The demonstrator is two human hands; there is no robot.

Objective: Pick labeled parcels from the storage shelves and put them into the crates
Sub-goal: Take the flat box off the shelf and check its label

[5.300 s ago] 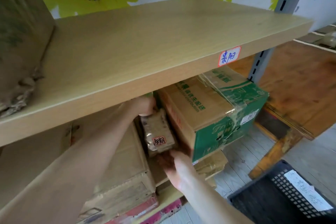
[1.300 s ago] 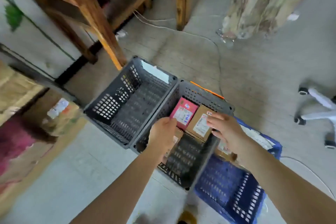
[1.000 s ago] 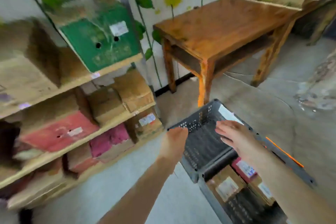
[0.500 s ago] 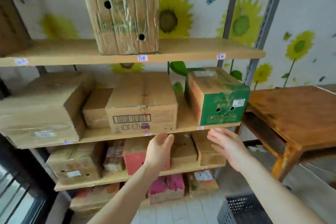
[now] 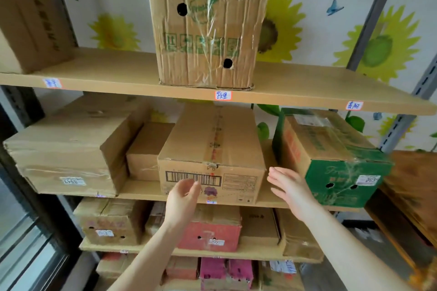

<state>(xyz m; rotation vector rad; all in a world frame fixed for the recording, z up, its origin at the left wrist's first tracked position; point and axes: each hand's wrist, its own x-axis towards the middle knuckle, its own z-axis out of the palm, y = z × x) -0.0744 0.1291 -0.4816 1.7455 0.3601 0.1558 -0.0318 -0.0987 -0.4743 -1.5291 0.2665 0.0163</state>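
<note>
Both hands are up in the middle of the frame, and both are empty. The left hand (image 5: 183, 198) has its fingers (image 5: 189, 184) loosely bent in front of the barcode box (image 5: 210, 156). I cannot tell if they touch it. The right hand (image 5: 289, 186) is flat and spread out. It is in the gap between that box and the green box (image 5: 331, 156) at the right. The barcode box sits on the middle shelf (image 5: 142, 190), in the center of the frame. Its front looks to stick out a little past the board. No crate can be seen here.

What could go wrong? The box looks big and may be heavy. If it is pulled by the front only, it could tip off the shelf. Then it would fall on the boxes lower down or on the floor. The small box (image 5: 147, 149) on its left is tucked in close, so it may get dragged along. The right hand has little room and could bump the green box, which also hangs over the edge. The writing on the box is hard to read from here, so the wrong parcel might get picked.
</note>
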